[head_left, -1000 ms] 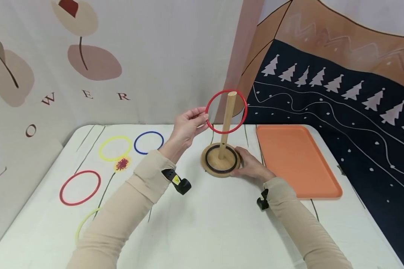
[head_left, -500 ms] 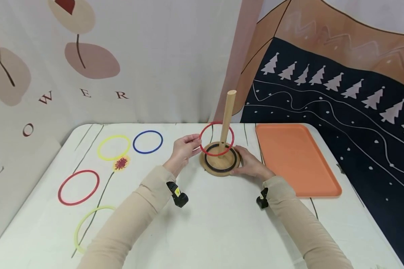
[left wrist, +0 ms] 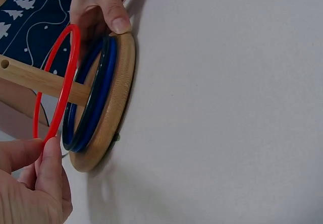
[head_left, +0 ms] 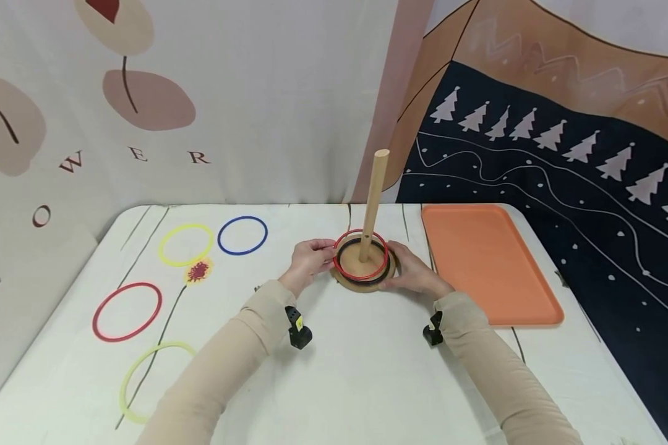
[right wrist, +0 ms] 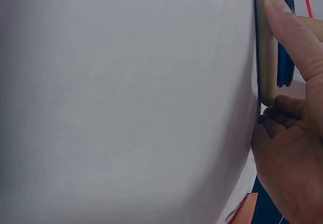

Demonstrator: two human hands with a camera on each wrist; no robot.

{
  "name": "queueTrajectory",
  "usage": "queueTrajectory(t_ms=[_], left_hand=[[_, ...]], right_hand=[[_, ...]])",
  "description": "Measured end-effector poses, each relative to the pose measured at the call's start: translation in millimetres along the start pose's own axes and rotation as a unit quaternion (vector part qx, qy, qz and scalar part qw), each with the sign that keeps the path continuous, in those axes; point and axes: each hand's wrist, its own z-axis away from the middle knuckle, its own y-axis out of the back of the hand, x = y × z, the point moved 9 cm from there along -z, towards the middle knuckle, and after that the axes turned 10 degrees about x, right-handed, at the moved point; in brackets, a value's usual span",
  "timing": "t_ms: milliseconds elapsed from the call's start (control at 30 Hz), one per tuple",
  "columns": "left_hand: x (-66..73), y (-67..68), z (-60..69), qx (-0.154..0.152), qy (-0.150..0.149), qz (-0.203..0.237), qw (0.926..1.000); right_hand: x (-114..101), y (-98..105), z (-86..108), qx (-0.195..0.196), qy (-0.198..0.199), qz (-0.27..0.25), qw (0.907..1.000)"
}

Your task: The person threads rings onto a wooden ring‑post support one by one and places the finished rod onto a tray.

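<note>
Pinching red ring (left wrist: 64,90) around wooden peg (head_left: 374,198): left hand (head_left: 310,259). Gripping peg's round base (head_left: 359,266): right hand (head_left: 416,272). White desk (head_left: 339,383) beneath. Orange tray (head_left: 490,266), right of right hand. Blue ring (head_left: 239,254), left of left hand. Beyond hands: flower-print hanging (head_left: 150,99), navy tree-print hanging (head_left: 495,167).

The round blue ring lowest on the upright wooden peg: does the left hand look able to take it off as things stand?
Probably not: a round dark ring sits above the blue ring, and the left hand pinches a thin red ring, also around the wooden peg. Both would likely need removing first.
</note>
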Motion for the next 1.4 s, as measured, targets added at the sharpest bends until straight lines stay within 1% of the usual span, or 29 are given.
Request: queueTrajectory(t_ms=[167,467,667,833,933,1033,1200,1400], left_hand=[[-0.3,-2.2,-0.9,-0.004,-0.001,-0.013,0.9999],[0.6,-4.1,-3.4,0.012,-0.009,-0.040,0.9991],[0.5,-5.5,-4.3,0.015,-0.009,-0.044,0.9989],[-0.2,-6.1,-5.2,0.020,-0.009,-0.048,0.9986],[-0.5,-6.3,-6.2,0.021,-0.010,-0.051,0.9984],[-0.4,-6.4,-6.6,0.021,-0.012,-0.051,0.9984],[0.0,-7.5,-5.6,0.012,-0.015,-0.051,0.9985],[1.5,-8.8,-4.6,0.010,-0.025,-0.059,0.9979]], right_hand=[[-1.8,0.7,0.3,0.000,0.000,0.002,1.0000],[-0.1,0.6,-1.1,0.005,0.002,0.005,1.0000],[0.0,0.7,0.5,0.002,-0.004,-0.001,1.0000],[-2.2,1.6,1.3,0.005,0.006,-0.002,1.0000],[0.1,0.9,-0.3,0.004,0.005,-0.003,1.0000],[2.3,-0.3,-1.8,0.002,-0.002,0.003,1.0000],[3.1,-0.3,-2.5,0.001,-0.015,0.011,0.9998],[2.4,-0.3,-1.6,0.000,-0.014,0.008,0.9999]])
